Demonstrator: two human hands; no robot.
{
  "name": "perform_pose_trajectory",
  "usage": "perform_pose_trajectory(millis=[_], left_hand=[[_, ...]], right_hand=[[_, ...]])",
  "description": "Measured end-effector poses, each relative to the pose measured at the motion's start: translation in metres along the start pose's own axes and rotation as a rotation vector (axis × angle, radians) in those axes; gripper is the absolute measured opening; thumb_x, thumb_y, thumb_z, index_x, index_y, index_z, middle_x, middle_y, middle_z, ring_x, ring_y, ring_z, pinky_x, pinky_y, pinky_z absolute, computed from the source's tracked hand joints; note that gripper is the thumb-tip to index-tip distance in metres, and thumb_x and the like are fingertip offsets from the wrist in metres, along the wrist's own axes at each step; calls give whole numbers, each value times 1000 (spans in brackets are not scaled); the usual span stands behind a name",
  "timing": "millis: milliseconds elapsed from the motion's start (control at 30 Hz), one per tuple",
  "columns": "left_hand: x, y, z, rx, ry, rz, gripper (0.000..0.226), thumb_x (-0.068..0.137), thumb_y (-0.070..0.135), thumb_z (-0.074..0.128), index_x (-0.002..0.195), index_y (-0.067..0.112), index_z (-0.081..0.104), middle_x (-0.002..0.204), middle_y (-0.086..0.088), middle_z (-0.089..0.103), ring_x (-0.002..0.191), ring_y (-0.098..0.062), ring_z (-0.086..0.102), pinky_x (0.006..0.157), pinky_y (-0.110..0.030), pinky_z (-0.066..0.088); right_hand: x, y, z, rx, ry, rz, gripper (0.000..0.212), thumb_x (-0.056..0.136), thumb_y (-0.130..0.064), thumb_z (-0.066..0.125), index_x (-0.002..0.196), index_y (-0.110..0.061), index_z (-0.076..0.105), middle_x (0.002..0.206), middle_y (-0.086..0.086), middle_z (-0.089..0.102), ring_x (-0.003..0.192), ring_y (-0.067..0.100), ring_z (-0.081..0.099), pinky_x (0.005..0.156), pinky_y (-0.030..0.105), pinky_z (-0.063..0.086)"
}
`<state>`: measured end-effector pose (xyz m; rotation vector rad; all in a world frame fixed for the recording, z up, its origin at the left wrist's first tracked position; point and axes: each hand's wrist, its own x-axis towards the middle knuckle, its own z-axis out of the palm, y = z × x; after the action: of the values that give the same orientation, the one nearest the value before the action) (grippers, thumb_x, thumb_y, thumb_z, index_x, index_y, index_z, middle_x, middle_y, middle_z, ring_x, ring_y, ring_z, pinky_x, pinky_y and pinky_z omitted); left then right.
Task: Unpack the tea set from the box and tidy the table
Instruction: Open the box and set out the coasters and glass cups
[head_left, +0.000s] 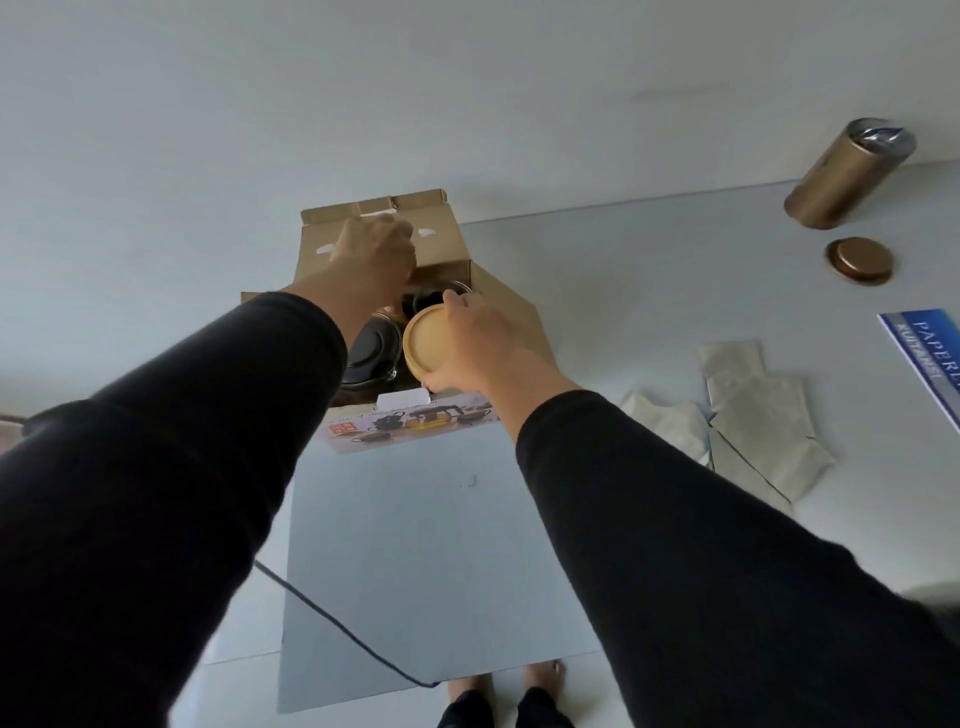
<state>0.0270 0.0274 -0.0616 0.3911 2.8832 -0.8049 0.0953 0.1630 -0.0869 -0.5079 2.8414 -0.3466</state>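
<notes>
Wooden lid (427, 340) pinched in right hand (470, 343); left hand (371, 260) grips box (511, 325) flap at 12 o'clock, fingertips hidden; dark teaware inside partly obscured

Counted: one cardboard box (441, 244), one round wooden lid (428, 345), one gold canister (847, 176), one loose gold cap (860, 260), three foil sachets (753, 415), two hands (374, 254).

Brown cardboard box (395, 244), pale wooden lid (428, 345), bronze canister (844, 176), silver pouches (763, 431), grey tabletop (623, 312), black sleeves (182, 441).
</notes>
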Motion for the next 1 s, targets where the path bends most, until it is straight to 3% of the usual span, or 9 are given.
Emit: perform_pose_trajectory(millis=[100,267,500,667,900,1000], left_hand=[[0,5,6,126,-19,26,33,87,31,64,118,19,64,118,-2,51,116,-20,47,92,-38,42],[1,9,8,178,-81,29,40,82,30,68,122,22,61,151,1,28,142,-24,19,108,-63,23],[18,10,11,107,-272,28,48,82,31,68,128,21,57,159,3,17,149,-24,2,111,-68,10],[22,14,19,112,-276,35,50,84,26,65,132,19,54,146,2,37,144,-22,20,111,-67,13],[10,-5,14,32,-212,43,30,87,26,63,116,20,63,147,8,41,145,-16,18,112,-60,15],[6,-18,13,29,-159,62,38,83,40,67,115,21,64,142,7,46,140,-17,29,109,-54,25]], right_hand=[[1,-2,-3,-44,-10,9,99,73,-49,74,148,-9,22,143,11,40,128,28,44,99,40,44],[0,-4,-3,-94,-36,32,102,73,-50,72,149,-9,18,145,12,36,129,29,43,100,43,45],[3,-6,-1,-147,-53,40,96,73,-50,73,146,-10,24,141,10,42,127,28,42,101,44,42],[6,-7,5,-136,-12,54,84,71,-45,75,137,-14,33,134,10,47,122,27,44,97,41,41],[5,-12,6,-120,3,50,88,69,-47,78,137,-12,34,135,13,46,123,30,44,99,40,40],[2,-14,5,-82,-5,56,90,69,-47,79,138,-11,33,134,14,47,121,31,48,99,39,42]])
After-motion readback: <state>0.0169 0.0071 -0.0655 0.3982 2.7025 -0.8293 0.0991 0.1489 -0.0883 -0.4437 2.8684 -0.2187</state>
